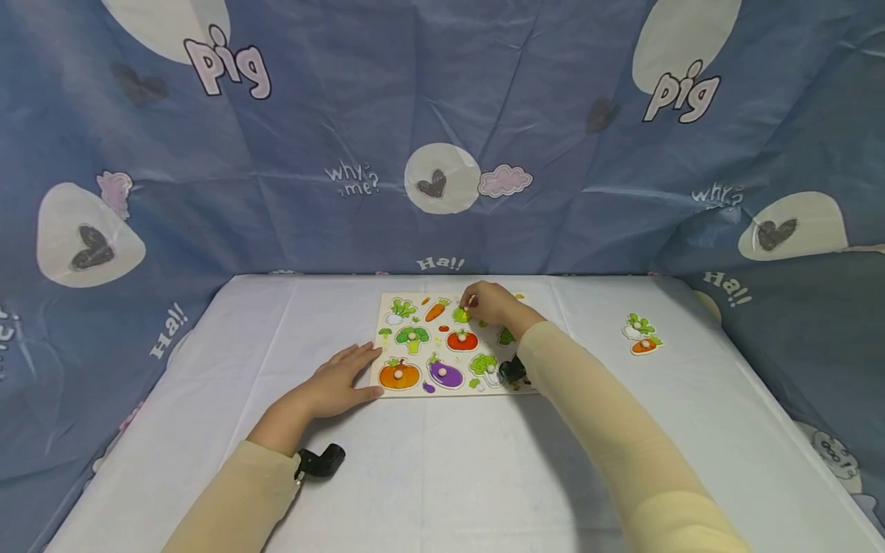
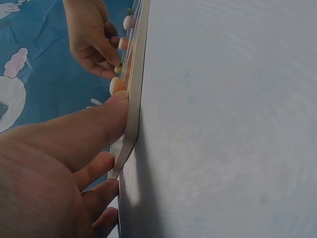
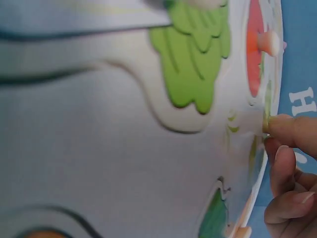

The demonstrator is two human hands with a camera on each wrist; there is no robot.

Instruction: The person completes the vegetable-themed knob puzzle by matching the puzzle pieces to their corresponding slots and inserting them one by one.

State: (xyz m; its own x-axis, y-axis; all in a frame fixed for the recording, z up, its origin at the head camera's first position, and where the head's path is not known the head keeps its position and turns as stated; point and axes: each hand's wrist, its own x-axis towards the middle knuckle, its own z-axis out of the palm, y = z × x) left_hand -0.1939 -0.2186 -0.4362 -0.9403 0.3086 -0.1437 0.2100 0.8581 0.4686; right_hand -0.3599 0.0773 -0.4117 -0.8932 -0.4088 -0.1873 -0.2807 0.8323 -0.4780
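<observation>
A wooden vegetable puzzle board (image 1: pixel 429 393) with knobbed pieces lies on the table. My left hand (image 1: pixel 339 382) rests against its left side, thumb at the near corner and fingers along the edge; the left wrist view shows the thumb (image 2: pixel 106 116) touching the board's rim. At the far side, my right hand (image 1: pixel 492 302) pinches the knob of a green vegetable piece (image 1: pixel 459 316). The right wrist view has these fingertips (image 3: pixel 280 126) at the board's far edge. Among the pieces are a tomato (image 1: pixel 462 342), an eggplant (image 1: pixel 445 375), a pumpkin (image 1: pixel 399 376) and a broccoli (image 1: pixel 412 338).
Vegetable pictures, a white root with leaves (image 1: pixel 634 328) and an orange carrot (image 1: pixel 645 347), lie on the white tablecloth (image 1: pixel 442 476) at the right. A blue printed curtain (image 1: pixel 373 223) rises behind the table. My right forearm (image 1: pixel 608 415) covers part of the board's right side.
</observation>
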